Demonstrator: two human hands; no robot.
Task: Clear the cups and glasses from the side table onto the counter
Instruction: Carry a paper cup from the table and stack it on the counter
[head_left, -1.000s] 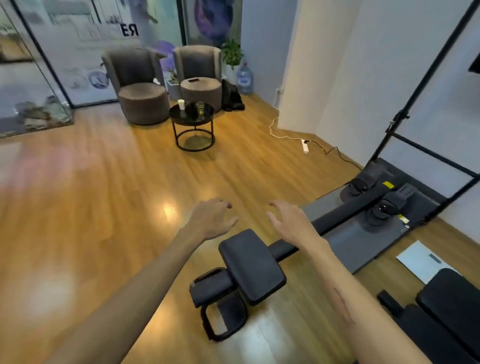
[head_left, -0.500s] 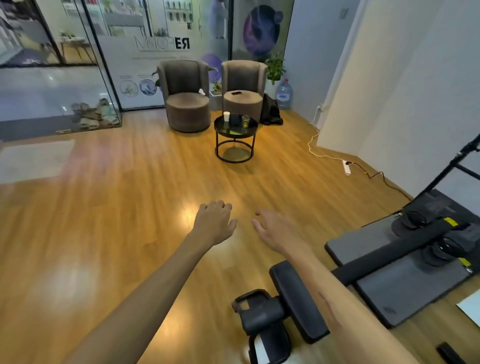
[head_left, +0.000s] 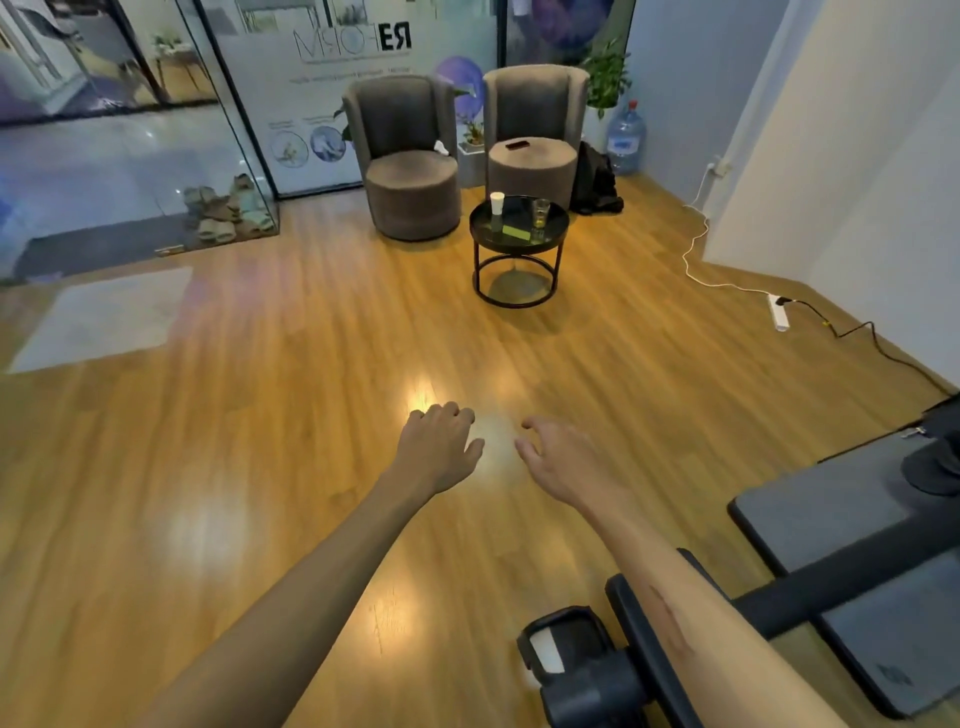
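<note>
This looks like the lounge corner of a fitness or wellness studio. Well ahead of the left hand (head_left: 440, 448), two grey upholstered tub armchairs (head_left: 410, 156) face a small round black side table (head_left: 518, 228) on glossy wood-plank flooring (head_left: 260, 415). Beyond them, a frosted glass partition wall with mirrored lettering (head_left: 322, 78) bears what seems a business logo. Close by the right hand (head_left: 563, 460), black padded exercise equipment (head_left: 857, 545) sits.
</note>
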